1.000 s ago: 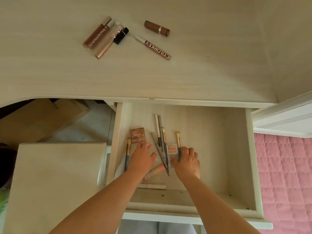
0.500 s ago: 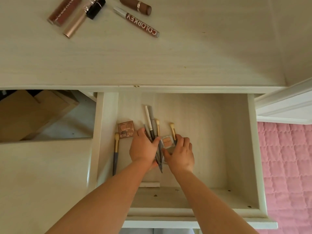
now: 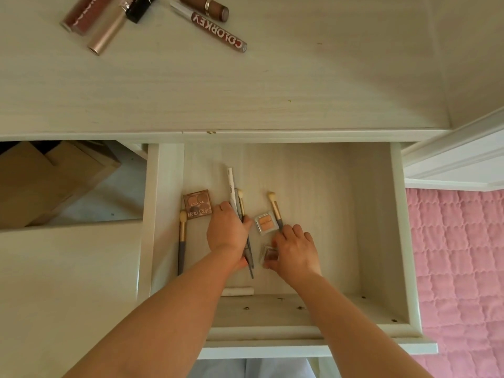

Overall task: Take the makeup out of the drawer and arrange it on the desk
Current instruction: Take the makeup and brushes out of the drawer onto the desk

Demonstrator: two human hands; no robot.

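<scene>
Pale wood-grain desk [image 3: 272,85] fills the upper frame; open drawer [image 3: 396,241] lies at centre, pink quilt [image 3: 458,268] at right. A tube [image 3: 218,30] at upper centre reads "COLORKEY"; a palette [image 3: 197,204] in the drawer reads "LEIXINA Mini Object". Left hand [image 3: 227,231] grasps a bundle of brushes and pencils [image 3: 240,208]. Right hand [image 3: 296,253] pinches a small clear compact [image 3: 268,253], below an orange compact [image 3: 265,222].

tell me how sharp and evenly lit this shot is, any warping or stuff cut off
Head view: soft even daylight with no harsh glare; wide-angle warping bows the desk front edge; print on the COLORKEY tube and the Mini Object palette is readable, while the left hand and right hand look slightly soft; the lip gloss tubes are cropped at the top edge.
</scene>
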